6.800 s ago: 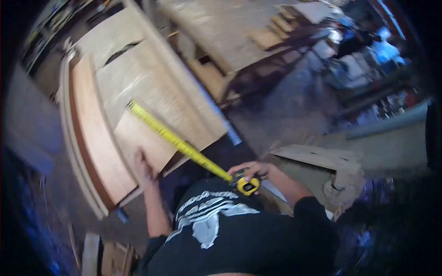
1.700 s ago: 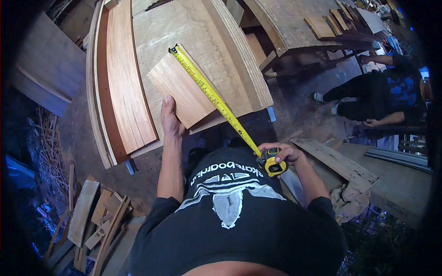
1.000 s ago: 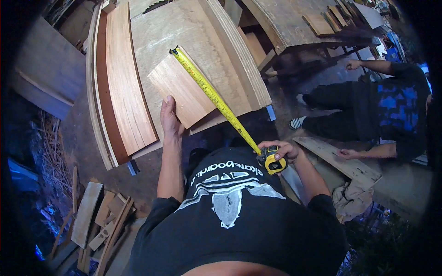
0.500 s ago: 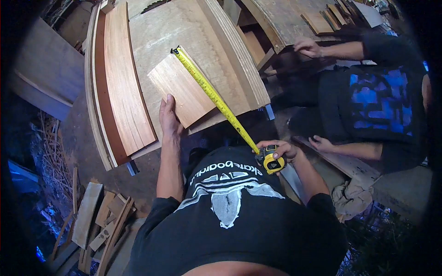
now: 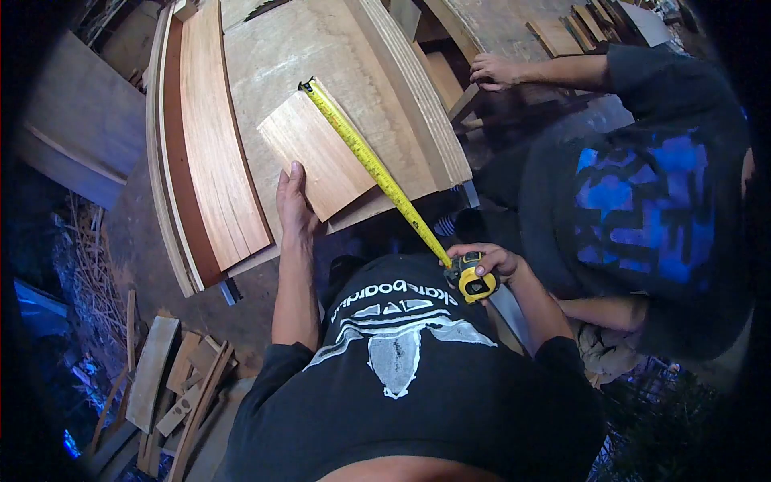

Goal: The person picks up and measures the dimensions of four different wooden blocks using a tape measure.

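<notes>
My left hand (image 5: 295, 201) grips the near left edge of a short wooden board (image 5: 317, 157), thumb on its top face. My right hand (image 5: 490, 263) is wrapped round a yellow and black tape measure (image 5: 475, 281) in front of my shirt. The extended yellow blade (image 5: 377, 169) runs along the board's right side, its black hook near the board's far corner. Under the board lies a wide plywood panel (image 5: 281, 56) on the bench.
A long curved plank (image 5: 213, 128) lies left of the panel, and a thick plywood edge (image 5: 409, 88) stands right. A co-worker (image 5: 634, 209) is close on the right, one hand on another table (image 5: 514, 32). Wood offcuts (image 5: 161, 369) lie at lower left.
The co-worker has moved nearer to me, and one of their hands has shifted left on the other table. My hands, the board and the tape have barely moved.
</notes>
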{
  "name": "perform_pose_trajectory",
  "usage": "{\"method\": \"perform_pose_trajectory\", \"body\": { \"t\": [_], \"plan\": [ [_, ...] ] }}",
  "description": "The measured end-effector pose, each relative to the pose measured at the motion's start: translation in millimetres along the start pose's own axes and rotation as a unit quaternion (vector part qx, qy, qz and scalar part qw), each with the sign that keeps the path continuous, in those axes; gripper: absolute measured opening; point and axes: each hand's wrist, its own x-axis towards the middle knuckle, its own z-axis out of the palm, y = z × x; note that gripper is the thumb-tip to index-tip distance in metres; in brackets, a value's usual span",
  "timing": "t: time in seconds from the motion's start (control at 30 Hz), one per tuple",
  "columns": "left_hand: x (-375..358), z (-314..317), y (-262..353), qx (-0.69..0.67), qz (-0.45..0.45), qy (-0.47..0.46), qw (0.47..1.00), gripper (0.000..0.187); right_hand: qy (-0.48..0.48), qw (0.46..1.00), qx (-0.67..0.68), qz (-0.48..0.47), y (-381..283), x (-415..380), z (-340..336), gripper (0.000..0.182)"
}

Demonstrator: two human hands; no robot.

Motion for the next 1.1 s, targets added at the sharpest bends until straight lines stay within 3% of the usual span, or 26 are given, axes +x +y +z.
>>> {"method": "perform_pose_trajectory", "body": {
  "t": [0.3,0.37,1.1],
  "plan": [
    [0.0,-0.9,0.5,-0.010,-0.007,0.014,1.000,0.041,0.022,1.000,-0.006,-0.003,-4.4,-0.1,13.0,0.074],
    [-0.2,-0.4,0.8,-0.005,-0.004,0.016,1.000,0.040,0.049,0.999,-0.007,0.012,-5.7,0.3,14.4,0.087],
    [1.0,0.0,-2.5,-0.017,-0.004,0.007,1.000,0.042,0.041,0.999,-0.019,0.014,-6.5,-1.8,12.6,0.086]
  ]
}}
